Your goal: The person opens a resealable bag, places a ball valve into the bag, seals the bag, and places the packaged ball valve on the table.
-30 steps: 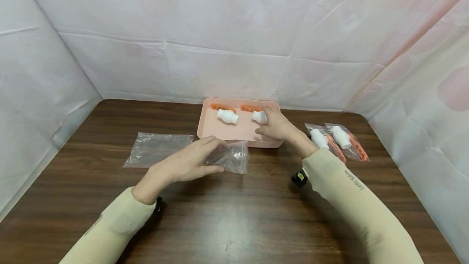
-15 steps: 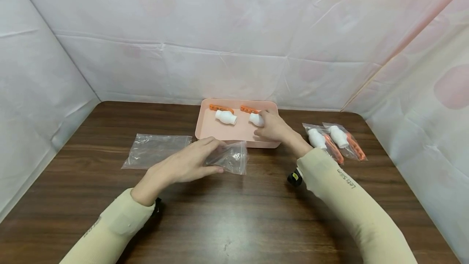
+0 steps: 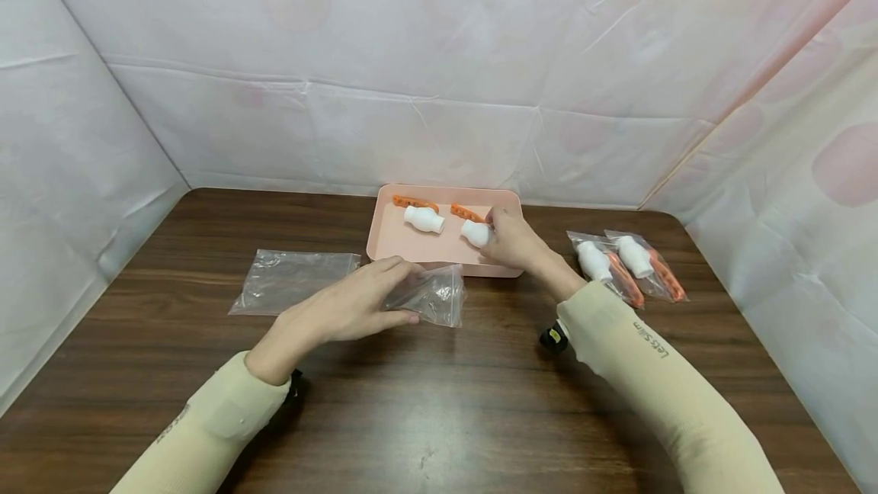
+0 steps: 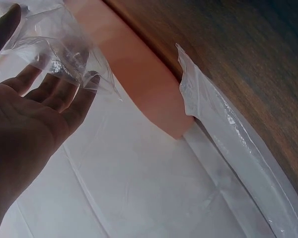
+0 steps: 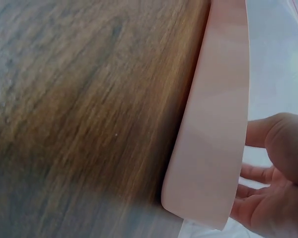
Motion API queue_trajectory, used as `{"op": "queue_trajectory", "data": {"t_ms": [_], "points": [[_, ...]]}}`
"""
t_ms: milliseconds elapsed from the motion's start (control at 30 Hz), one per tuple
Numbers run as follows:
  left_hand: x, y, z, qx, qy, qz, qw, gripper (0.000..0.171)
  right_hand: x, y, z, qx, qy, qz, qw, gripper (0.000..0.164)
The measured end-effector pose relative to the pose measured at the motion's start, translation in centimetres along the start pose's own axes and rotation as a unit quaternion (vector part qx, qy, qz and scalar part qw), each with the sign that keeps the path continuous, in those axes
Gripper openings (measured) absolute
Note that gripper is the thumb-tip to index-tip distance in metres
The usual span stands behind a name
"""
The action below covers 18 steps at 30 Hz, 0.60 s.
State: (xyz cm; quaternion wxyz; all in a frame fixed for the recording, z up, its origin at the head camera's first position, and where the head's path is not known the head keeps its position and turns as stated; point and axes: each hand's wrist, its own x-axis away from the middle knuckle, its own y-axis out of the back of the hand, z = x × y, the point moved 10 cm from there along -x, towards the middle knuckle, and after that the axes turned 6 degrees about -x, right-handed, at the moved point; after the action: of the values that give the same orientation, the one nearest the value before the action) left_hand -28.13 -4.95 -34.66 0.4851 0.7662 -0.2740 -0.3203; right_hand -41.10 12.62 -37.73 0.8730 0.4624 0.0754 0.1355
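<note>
Inside the pink tray [image 3: 432, 246], freshly nudged leftward: smooth, bulbous white fitting [image 3: 475, 233], seemingly pinched by the right hand [image 3: 513, 241], orange strip [image 3: 466, 212] newly tilted beside it, suggesting a firming grasp. At the tray's near side, crinkled clear bag [image 3: 435, 296] held loosely by the left hand [image 3: 360, 299]; left of the tray, flat glossy bag [image 3: 291, 280].

The person's left arm [image 3: 213, 414] slants forward and inward; the left hand [image 3: 350, 303] has its fingers [image 3: 394, 268] loosely bent and its thumb [image 3: 396, 318] apart. The right arm [image 3: 668, 387] reaches farther forward, the right hand [image 3: 514, 241] gripping with bent fingers.
</note>
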Motion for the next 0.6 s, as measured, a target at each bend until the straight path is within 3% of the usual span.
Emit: {"op": "queue_trajectory", "data": {"t_ms": [267,600], "points": [[0.0,0.2,-0.2,-0.001,-0.001,-0.003,1.0000,0.051,0.2,0.4,-0.8,0.011,-0.015,-0.013,1.000,0.041],[0.1,0.2,0.0,-0.008,0.005,0.001,1.0000,0.052,0.5,0.9,-1.3,-0.019,-0.021,-0.041,0.999,0.040]]}}
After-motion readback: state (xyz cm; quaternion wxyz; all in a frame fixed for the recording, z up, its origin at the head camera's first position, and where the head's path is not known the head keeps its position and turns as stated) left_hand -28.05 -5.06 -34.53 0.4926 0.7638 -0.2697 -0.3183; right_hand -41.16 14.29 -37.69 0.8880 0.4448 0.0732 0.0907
